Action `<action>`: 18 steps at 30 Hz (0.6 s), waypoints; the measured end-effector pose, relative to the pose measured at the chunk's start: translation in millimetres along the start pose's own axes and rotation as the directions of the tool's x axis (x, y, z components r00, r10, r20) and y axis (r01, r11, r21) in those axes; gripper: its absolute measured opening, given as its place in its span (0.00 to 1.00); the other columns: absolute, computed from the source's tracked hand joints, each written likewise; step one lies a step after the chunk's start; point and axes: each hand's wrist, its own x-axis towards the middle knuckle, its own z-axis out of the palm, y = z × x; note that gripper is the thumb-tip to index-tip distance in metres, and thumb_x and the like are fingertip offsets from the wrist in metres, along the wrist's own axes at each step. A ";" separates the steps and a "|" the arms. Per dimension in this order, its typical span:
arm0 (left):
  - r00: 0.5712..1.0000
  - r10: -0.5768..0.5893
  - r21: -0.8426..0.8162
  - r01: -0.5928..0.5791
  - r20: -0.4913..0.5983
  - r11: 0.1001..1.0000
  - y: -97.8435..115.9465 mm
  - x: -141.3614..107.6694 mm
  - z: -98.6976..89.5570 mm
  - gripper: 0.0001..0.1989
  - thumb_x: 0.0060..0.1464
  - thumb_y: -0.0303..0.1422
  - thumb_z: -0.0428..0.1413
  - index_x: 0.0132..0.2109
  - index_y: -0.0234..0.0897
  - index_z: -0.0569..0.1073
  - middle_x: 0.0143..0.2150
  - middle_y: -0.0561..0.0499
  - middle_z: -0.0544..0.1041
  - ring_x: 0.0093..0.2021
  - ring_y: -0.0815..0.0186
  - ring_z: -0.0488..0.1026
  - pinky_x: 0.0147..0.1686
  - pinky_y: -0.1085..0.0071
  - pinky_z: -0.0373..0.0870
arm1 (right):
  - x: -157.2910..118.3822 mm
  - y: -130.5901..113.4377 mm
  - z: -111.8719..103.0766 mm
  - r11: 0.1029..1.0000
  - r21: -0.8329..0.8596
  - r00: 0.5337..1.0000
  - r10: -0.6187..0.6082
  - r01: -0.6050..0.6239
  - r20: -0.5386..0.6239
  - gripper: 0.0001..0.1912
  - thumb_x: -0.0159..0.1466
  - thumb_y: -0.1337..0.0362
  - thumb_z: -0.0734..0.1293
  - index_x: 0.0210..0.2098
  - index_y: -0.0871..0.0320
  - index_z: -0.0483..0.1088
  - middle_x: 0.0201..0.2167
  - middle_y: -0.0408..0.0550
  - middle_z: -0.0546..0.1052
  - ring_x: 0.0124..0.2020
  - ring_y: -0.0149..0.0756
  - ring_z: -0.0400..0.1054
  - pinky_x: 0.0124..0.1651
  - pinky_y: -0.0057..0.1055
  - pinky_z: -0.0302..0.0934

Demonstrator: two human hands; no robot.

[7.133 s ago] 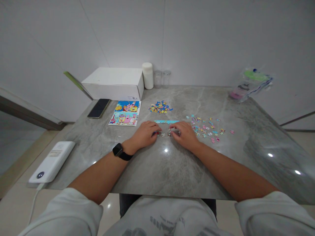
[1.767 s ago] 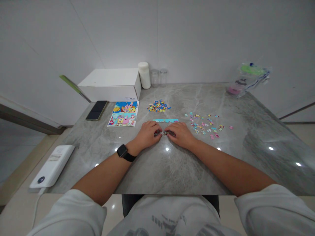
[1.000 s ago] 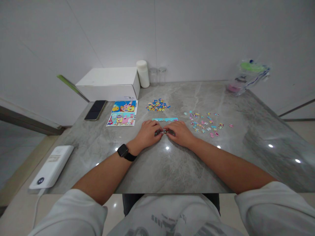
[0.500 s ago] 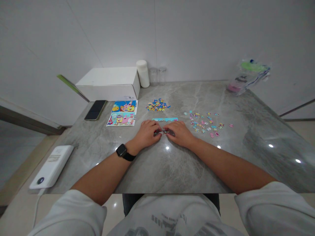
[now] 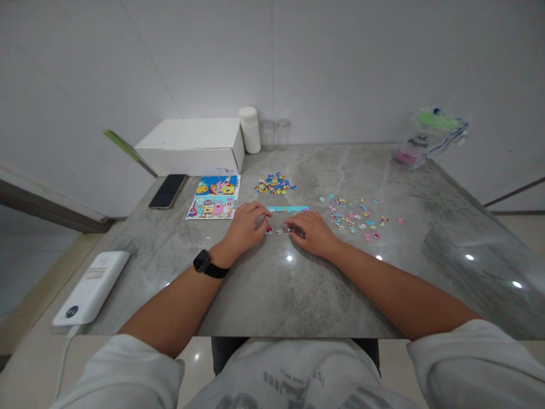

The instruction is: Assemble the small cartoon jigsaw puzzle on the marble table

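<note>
Small puzzle pieces (image 5: pixel 279 232) lie on the grey table between my hands. My left hand (image 5: pixel 250 226) hovers at their left with its fingers apart, holding nothing that I can see. At the right, my right hand (image 5: pixel 310 232) has its fingers curled down over pieces, and what is under the fingertips is too small to tell. A joined light-blue puzzle strip (image 5: pixel 286 209) lies just beyond both hands. Further back is a blue and yellow pile of pieces (image 5: pixel 275 184). Loose pastel pieces (image 5: pixel 352 216) are spread to the right.
A cartoon picture sheet (image 5: pixel 214 197) and a phone (image 5: pixel 168 191) lie at the left, before a white box (image 5: pixel 191 145). A white bottle (image 5: pixel 250 130) and two clear glasses stand behind. A plastic bag (image 5: pixel 430 139) is at the back right, a white power bank (image 5: pixel 91 288) at the left edge.
My left hand has moved left and lifted its fingers off the small pieces, which show more now. My right hand has hardly moved. The view has shifted slightly.
</note>
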 end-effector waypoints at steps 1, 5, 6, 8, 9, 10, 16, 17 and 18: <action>0.999 -0.026 -0.006 0.026 -0.033 1.000 -2.7 0.9 -2.5 0.09 0.64 0.30 0.54 0.47 0.40 0.79 0.49 0.46 0.80 0.52 0.56 0.75 0.56 0.56 0.69 | -0.1 0.2 -0.4 1.000 0.001 1.000 0.002 -0.002 -0.010 0.16 0.66 0.66 0.70 0.53 0.51 0.76 0.51 0.51 0.83 0.53 0.49 0.74 0.59 0.47 0.59; 0.985 -0.134 -0.045 0.129 -0.107 0.991 -11.6 4.1 -6.2 0.09 0.65 0.30 0.53 0.48 0.39 0.77 0.47 0.46 0.80 0.49 0.57 0.76 0.55 0.58 0.71 | -0.7 1.9 -0.8 1.000 0.002 0.999 0.005 -0.005 -0.038 0.16 0.67 0.67 0.70 0.54 0.52 0.76 0.51 0.52 0.84 0.53 0.48 0.74 0.59 0.47 0.58; 0.983 -0.146 -0.056 0.141 -0.110 0.988 -13.0 4.5 -5.6 0.09 0.65 0.30 0.53 0.48 0.39 0.77 0.47 0.46 0.80 0.48 0.58 0.76 0.54 0.58 0.72 | -0.8 2.4 -0.8 1.000 -0.001 0.999 0.006 -0.006 -0.032 0.16 0.67 0.67 0.70 0.53 0.52 0.76 0.50 0.51 0.84 0.52 0.48 0.74 0.59 0.47 0.58; 0.983 -0.154 -0.067 0.148 -0.096 0.987 -14.5 4.7 -3.3 0.09 0.65 0.31 0.53 0.47 0.38 0.77 0.46 0.46 0.80 0.46 0.58 0.76 0.53 0.58 0.72 | -1.0 3.3 -0.6 1.000 -0.013 1.000 0.005 -0.005 -0.008 0.15 0.67 0.66 0.70 0.53 0.52 0.77 0.49 0.51 0.84 0.52 0.47 0.74 0.58 0.46 0.58; 0.985 -0.150 -0.068 0.144 -0.086 0.987 -14.8 4.6 -2.1 0.08 0.66 0.32 0.54 0.47 0.38 0.77 0.46 0.46 0.80 0.46 0.58 0.76 0.53 0.58 0.72 | -1.1 3.6 -0.5 1.000 -0.020 1.000 0.005 -0.005 0.002 0.14 0.67 0.66 0.70 0.52 0.53 0.77 0.48 0.51 0.84 0.52 0.47 0.74 0.58 0.46 0.58; 0.987 -0.144 -0.069 0.139 -0.075 0.988 -15.0 4.4 -0.9 0.08 0.66 0.33 0.54 0.46 0.38 0.78 0.46 0.46 0.81 0.46 0.58 0.76 0.53 0.58 0.72 | -1.0 3.9 -0.3 1.000 -0.026 1.000 0.004 -0.004 0.010 0.14 0.67 0.66 0.70 0.52 0.53 0.77 0.49 0.51 0.84 0.52 0.47 0.74 0.58 0.46 0.58; 0.991 -0.118 -0.081 0.113 -0.061 0.990 -13.5 3.8 1.8 0.07 0.66 0.33 0.55 0.46 0.39 0.77 0.47 0.46 0.81 0.49 0.57 0.76 0.53 0.59 0.71 | 1.1 2.3 1.9 0.999 -0.041 1.000 0.001 0.000 0.024 0.12 0.67 0.65 0.71 0.51 0.52 0.77 0.49 0.50 0.84 0.52 0.47 0.74 0.58 0.45 0.57; 0.992 -0.115 -0.078 0.111 -0.058 0.991 -12.9 3.9 1.9 0.07 0.66 0.33 0.55 0.46 0.39 0.77 0.47 0.46 0.81 0.49 0.57 0.76 0.53 0.58 0.71 | 1.6 1.7 2.4 0.999 -0.040 1.000 -0.001 0.002 0.025 0.12 0.67 0.66 0.71 0.51 0.52 0.78 0.49 0.50 0.84 0.52 0.47 0.74 0.58 0.45 0.56; 0.993 -0.109 -0.076 0.104 -0.054 0.992 -12.3 4.0 2.1 0.07 0.66 0.33 0.55 0.46 0.39 0.77 0.46 0.46 0.81 0.49 0.57 0.76 0.53 0.58 0.71 | 1.9 1.1 2.8 0.999 -0.038 1.000 -0.004 0.005 0.028 0.12 0.68 0.66 0.71 0.51 0.52 0.78 0.49 0.50 0.84 0.52 0.47 0.74 0.59 0.45 0.56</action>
